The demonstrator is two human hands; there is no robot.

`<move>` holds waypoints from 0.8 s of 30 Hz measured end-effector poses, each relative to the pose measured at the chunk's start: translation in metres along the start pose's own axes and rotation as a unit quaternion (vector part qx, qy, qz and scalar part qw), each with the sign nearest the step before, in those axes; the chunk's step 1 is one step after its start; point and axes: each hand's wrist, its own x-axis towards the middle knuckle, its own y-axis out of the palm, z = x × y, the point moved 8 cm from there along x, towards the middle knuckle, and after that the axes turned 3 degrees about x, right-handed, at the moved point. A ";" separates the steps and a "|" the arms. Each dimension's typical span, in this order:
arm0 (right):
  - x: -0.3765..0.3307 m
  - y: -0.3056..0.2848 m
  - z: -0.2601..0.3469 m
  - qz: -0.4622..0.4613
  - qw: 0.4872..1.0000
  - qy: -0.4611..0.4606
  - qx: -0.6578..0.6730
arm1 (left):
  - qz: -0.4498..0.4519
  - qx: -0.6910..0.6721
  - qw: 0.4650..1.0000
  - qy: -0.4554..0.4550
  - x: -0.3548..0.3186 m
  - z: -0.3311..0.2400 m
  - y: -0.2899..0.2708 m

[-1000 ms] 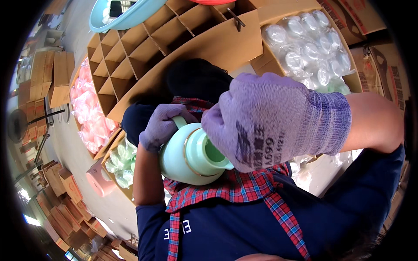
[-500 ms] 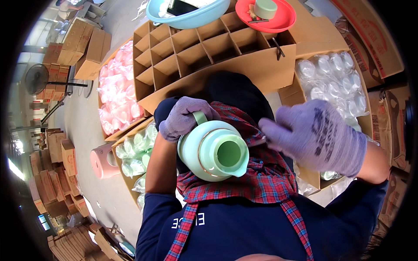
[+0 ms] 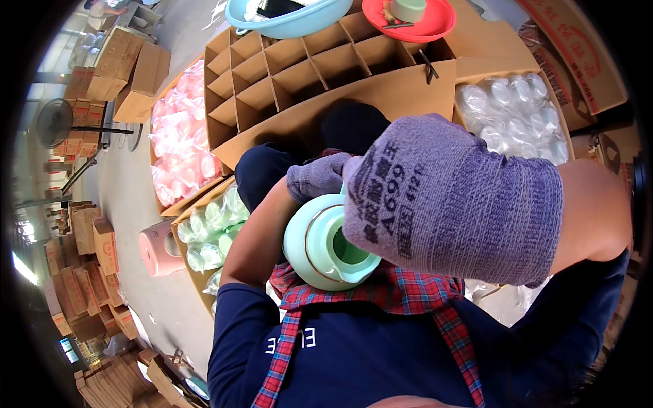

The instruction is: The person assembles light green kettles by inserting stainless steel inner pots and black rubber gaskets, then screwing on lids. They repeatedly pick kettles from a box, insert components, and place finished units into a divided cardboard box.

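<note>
Divided cardboard carton [image 3: 320,81] lies ahead of the knees, its cells bare. Right hand [image 3: 449,197], in a purple glove, covers the mouth of the mint-green teapot [image 3: 326,248] held over the lap; its grip cannot be determined. Left hand [image 3: 316,178], gloved, is clenched on the pot's far side.

Ahead of me stood a cardboard divider box [image 3: 299,81], with a blue basin [image 3: 289,17] and red tray [image 3: 408,20] beyond. Pink wrapped pieces [image 3: 180,146] lay left, perhaps cups, near a fan [image 3: 58,122].
</note>
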 end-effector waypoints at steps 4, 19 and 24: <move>0.000 -0.006 0.004 -0.042 0.998 0.015 0.043 | 0.029 -0.015 0.999 0.001 0.007 0.009 0.002; -0.009 -0.021 -0.006 -0.136 0.983 0.071 0.099 | -0.089 0.071 0.990 0.081 -0.031 -0.036 -0.017; -0.060 -0.027 -0.043 -0.209 0.954 0.195 0.085 | -0.293 0.392 0.832 0.262 -0.085 -0.131 -0.021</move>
